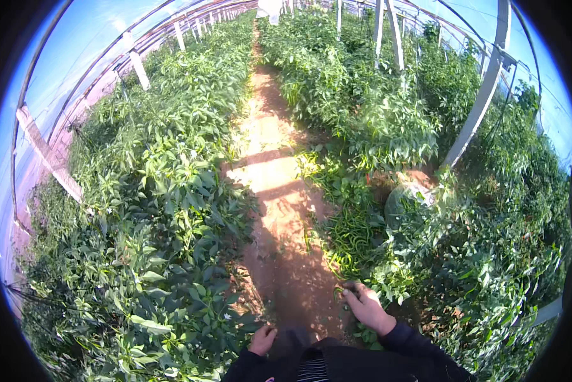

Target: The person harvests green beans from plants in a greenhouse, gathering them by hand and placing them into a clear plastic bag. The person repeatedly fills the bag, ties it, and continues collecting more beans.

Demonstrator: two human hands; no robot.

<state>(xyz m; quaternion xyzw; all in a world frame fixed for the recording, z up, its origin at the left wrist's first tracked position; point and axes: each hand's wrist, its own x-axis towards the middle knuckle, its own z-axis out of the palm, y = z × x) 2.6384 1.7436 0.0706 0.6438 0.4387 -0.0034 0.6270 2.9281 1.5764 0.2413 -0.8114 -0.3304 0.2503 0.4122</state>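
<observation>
My right hand (366,305) reaches forward over the right side of the dirt path, its thumb and fingers closed on a slim green chili pepper (338,292). Just beyond it, a heap of long green chili peppers (355,234) lies on the ground at the foot of the plants. Low in the view, close to my body, my left hand (263,340) has its fingers curled in, and nothing shows in it. The leafy pepper plants (190,291) of the left row stand beside that hand.
A dirt path (288,219) runs ahead between two rows. Dense pepper plants (477,267) border it on the right. A slanted pale post (479,102) rises at right, another post (52,157) at left, with curved frame bars (33,62) overhead.
</observation>
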